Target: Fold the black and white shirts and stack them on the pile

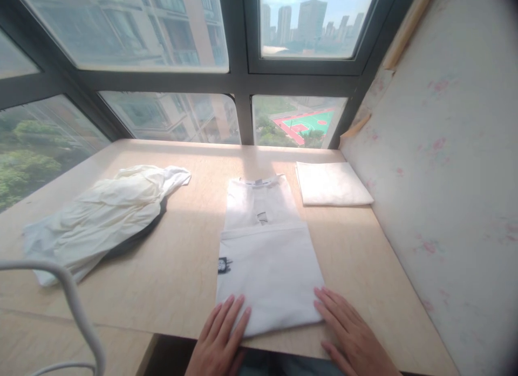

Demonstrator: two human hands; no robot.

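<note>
A white T-shirt [271, 273] lies partly folded on the wooden tabletop, its collar toward the window and its lower part turned up over the front. A small dark printed patch shows at its left edge, and a grey mark sits below the collar. My left hand [222, 333] rests on the near left corner of the shirt, fingers stretched out. At the near right corner, the fingertips of my right hand [350, 333] touch the cloth, with that hand's fingers extended and thumb apart. Neither hand grips the fabric.
A folded white cloth [334, 184] lies at the back right by the flowered wall [445, 203]. Loose white clothes [109, 209] with a dark piece beneath are heaped at left. A curved grey tube [75, 300] stands at the near left. Windows border the table's far edge.
</note>
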